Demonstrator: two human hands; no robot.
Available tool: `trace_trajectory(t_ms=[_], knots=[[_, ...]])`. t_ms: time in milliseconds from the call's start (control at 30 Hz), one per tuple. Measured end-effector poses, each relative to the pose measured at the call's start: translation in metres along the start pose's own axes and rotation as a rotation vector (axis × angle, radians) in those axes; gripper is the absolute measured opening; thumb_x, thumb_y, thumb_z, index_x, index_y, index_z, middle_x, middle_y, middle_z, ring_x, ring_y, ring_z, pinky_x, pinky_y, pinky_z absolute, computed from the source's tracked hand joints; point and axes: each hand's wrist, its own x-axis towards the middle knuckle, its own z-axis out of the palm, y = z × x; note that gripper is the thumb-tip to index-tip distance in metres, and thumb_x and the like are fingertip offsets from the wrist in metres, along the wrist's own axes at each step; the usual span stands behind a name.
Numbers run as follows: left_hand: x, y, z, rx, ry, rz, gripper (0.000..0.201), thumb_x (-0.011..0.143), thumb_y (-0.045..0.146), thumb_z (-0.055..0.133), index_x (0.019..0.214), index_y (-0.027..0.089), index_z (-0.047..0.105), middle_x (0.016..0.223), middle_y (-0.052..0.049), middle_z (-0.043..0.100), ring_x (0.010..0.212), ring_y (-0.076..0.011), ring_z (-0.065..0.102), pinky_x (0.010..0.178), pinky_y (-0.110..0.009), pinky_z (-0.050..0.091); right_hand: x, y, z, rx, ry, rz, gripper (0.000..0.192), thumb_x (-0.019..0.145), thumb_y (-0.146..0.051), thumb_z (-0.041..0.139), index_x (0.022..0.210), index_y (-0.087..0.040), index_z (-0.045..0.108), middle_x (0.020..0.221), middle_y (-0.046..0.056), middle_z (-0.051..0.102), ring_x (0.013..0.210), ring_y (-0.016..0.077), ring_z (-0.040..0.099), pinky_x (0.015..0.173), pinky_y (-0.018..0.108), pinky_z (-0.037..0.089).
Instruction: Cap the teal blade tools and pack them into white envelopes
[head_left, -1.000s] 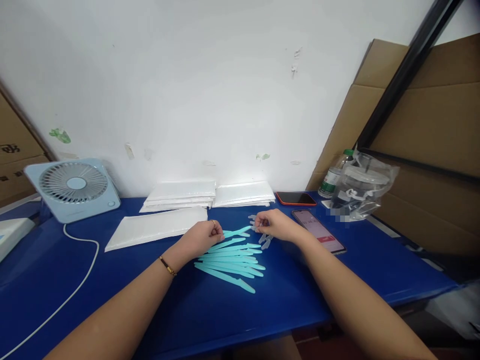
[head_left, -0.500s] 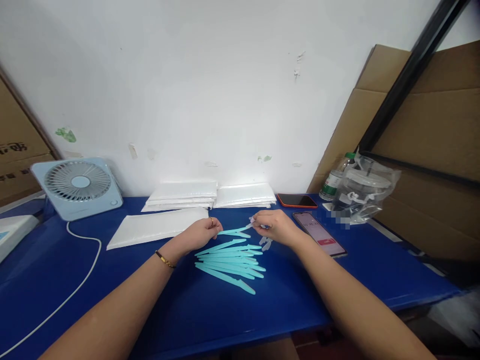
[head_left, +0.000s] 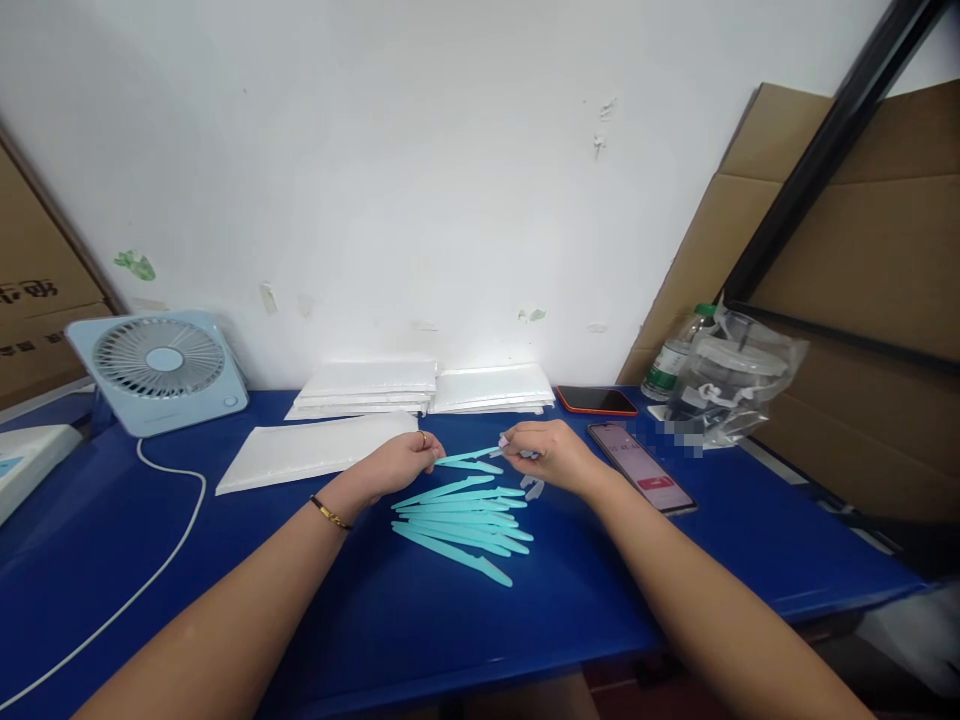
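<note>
Change: both my hands lifted slightly since before.
Left hand (head_left: 401,462): pinches teal stick (head_left: 466,459).
Right hand (head_left: 545,452): pinches clear cap (head_left: 498,447) at stick's 3 o'clock end.

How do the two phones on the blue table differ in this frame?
The nearer phone has a lit screen with a red band, while the red-edged phone behind it shows a dark screen. The nearer phone lies angled with one end toward the right hand; the red-edged phone lies crosswise by the wall. The nearer one is closer to that hand. Both lie flat, face up, on the table, untouched.
</note>
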Motion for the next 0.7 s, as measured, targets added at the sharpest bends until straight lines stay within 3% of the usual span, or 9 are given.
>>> trace_trajectory(t_ms=[300,500,600,700], knots=[[0.003,-0.007,-0.004,0.013,-0.003,0.031,0.026,0.074,0.038,0.043,0.08,0.017,0.057,0.075,-0.001,0.055,0.071,-0.0157,0.048,0.067,-0.027,0.039,-0.003,0.005,-0.003,-0.008,0.026,0.02,0.012,0.08,-0.013,0.052,0.071,-0.019,0.058,0.082,0.003,0.066,0.076,0.0124,0.061,0.065,0.02,0.045],[0.0,0.0,0.003,0.058,-0.014,0.065,0.028,0.077,0.041,0.042,0.079,0.018,0.057,0.072,-0.001,0.057,0.068,-0.0154,0.049,0.064,-0.026,0.039,0.003,-0.006,0.011,0.006,-0.004,-0.037,0.015,0.084,-0.015,0.049,0.073,-0.019,0.059,0.083,0.004,0.067,0.081,0.0121,0.063,0.067,0.02,0.046],[0.003,-0.002,0.008,0.144,0.056,0.144,0.027,0.081,0.039,0.039,0.081,0.019,0.057,0.072,-0.001,0.058,0.068,-0.0159,0.052,0.065,-0.027,0.041,0.005,-0.005,0.018,-0.006,-0.035,-0.005,0.016,0.085,-0.016,0.048,0.076,-0.019,0.061,0.086,0.004,0.067,0.083,0.0125,0.063,0.069,0.02,0.046],[0.004,-0.004,0.011,0.291,0.21,0.272,0.023,0.079,0.037,0.045,0.089,0.02,0.059,0.087,-0.003,0.061,0.081,-0.0184,0.055,0.073,-0.029,0.042,0.005,0.002,0.017,-0.008,-0.066,0.088,0.014,0.084,-0.018,0.051,0.077,-0.019,0.064,0.089,0.005,0.068,0.081,0.0138,0.063,0.069,0.022,0.047]])
